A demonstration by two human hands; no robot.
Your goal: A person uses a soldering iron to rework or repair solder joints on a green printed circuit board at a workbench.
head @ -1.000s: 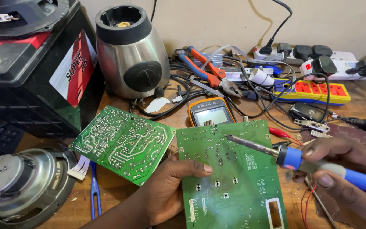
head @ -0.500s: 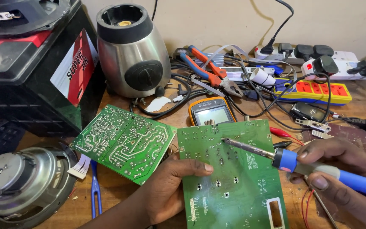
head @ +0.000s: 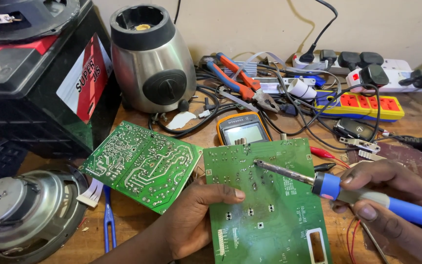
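i see the left hand (head: pixel 191 220) clamped on the left edge of a green circuit board (head: pixel 264 200), thumb across the solder side, fingers hidden beneath. the board sits tilted in front of me at centre, its upper edge just below a yellow multimeter (head: pixel 242 129) and its left edge overlapping a second green circuit board (head: pixel 140 164) that lies flat on the wooden bench (head: pixel 133 220).

the right hand (head: pixel 391 195) is closed around a blue-handled soldering iron (head: pixel 348 188), held like a pen. the iron's tip rests on the upper middle of the held board.

risks, as i judge them:
- dwell too long at the joint and a pad or trace could lift from heat.
- the board is held by one edge only (no vise or stand in view), so tip pressure could rock it and drag solder across neighbouring joints.
- the thumb lies near the hot shaft; a slip could burn it.
- the tangle of black cables (head: pixel 318 98) behind, running to the power strips (head: pixel 367 105), could snag the iron's cord, which is out of view.

orientation: the iron's long axis runs from lower right to upper left, tip pointing left and slightly away from me. the held board's long axis runs roughly toward and away from me, its far end leaning left.
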